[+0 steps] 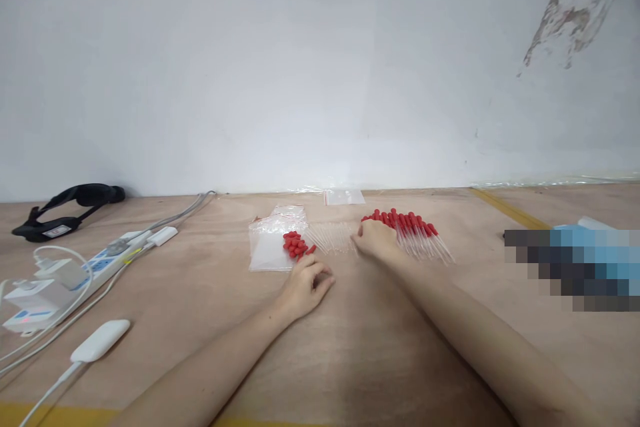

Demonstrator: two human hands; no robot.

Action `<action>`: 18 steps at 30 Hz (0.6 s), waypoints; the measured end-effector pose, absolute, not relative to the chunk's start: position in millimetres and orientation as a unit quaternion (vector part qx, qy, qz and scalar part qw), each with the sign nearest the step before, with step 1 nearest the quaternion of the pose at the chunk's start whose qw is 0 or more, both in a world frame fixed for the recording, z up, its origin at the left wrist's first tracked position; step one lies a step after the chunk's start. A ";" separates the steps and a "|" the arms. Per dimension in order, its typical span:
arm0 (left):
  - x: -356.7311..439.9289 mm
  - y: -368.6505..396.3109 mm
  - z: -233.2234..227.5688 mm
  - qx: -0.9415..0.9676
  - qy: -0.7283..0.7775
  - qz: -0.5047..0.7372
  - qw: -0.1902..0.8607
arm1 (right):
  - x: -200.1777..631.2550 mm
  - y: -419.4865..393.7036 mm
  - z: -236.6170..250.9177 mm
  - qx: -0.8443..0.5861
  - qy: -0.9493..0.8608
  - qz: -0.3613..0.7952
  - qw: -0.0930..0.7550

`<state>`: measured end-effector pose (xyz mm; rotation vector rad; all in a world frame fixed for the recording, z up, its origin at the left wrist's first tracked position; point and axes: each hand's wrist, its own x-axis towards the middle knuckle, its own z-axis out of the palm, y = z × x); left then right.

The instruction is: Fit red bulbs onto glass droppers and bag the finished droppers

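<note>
My left hand (306,286) rests low over the table with its fingers curled toward the thumb. Just beyond its knuckles is a small pile of red rubber bulbs (295,244) on a clear plastic bag (267,250). Whatever those fingers hold, if anything, is hidden. My right hand (376,238) is closed in a pinch at the right end of a row of thin clear tubes (330,238). What lies between its fingertips is too small to make out. To its right, droppers with red bulbs (413,224) lie side by side, partly covered by the hand.
A small clear bag (345,197) lies by the wall. At left are a power strip (103,267) with plugs and cables, a white adapter (100,340) and a black strapped device (70,210). A blue item (590,240), partly pixelated, lies at right. Yellow tape (507,207) crosses the table.
</note>
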<state>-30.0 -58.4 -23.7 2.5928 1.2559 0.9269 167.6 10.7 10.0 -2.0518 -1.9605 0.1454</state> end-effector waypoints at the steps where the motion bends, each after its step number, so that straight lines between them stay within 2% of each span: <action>1: -32.6 -55.9 -21.8 0.844 0.435 0.313 0.001 | 162.1 12.0 8.6 -0.715 -0.682 0.058 0.141; 4: -41.4 -45.8 -15.1 0.796 0.500 0.308 -0.144 | 151.3 19.1 5.2 -0.722 -0.676 0.081 0.127; 6: -45.4 -39.2 -11.9 0.777 0.525 0.292 -0.189 | 148.5 23.9 4.4 -0.724 -0.672 0.097 0.121; 12: -45.1 -29.5 -15.1 0.790 0.513 0.264 -0.206 | 150.2 24.1 6.7 -0.716 -0.673 0.124 0.136; 18: -45.6 -24.9 -21.9 0.779 0.513 0.297 -0.203 | 173.5 2.2 8.6 -0.675 -0.700 0.108 0.207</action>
